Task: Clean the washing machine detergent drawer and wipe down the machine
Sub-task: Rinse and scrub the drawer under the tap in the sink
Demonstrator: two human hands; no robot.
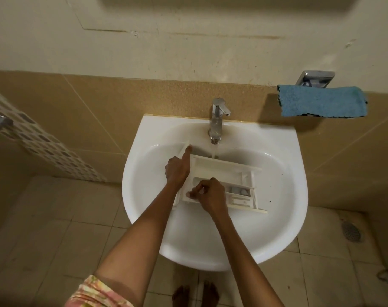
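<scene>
**Q:** Where is the detergent drawer (224, 171)?

**A:** It lies inside a white sink (266, 229), seen from above. Its long side runs left to right and its open compartments face up. A chrome tap (217, 120) at the back of the basin is running. A thin stream of water (214, 151) lands on the drawer's far edge.

**Q:** What are the hands doing?

**A:** The left hand (177, 169) holds the drawer's left end, where the front panel is. Its forefinger lies straight along that panel, pointing toward the wall. Its other fingers are tucked out of sight behind it. The right hand (210, 193) reaches over the near side with its fingers curled. Its fingertips (191, 193) pinch at the near left corner of the drawer.

**Q:** Anything else nearby?

**A:** A blue cloth (321, 104) hangs on the tiled wall to the right of the tap, below a metal holder (314, 78). A round floor drain (350, 232) sits in the tiles to the right of the sink. Bare feet (182, 295) show below the basin.
</scene>
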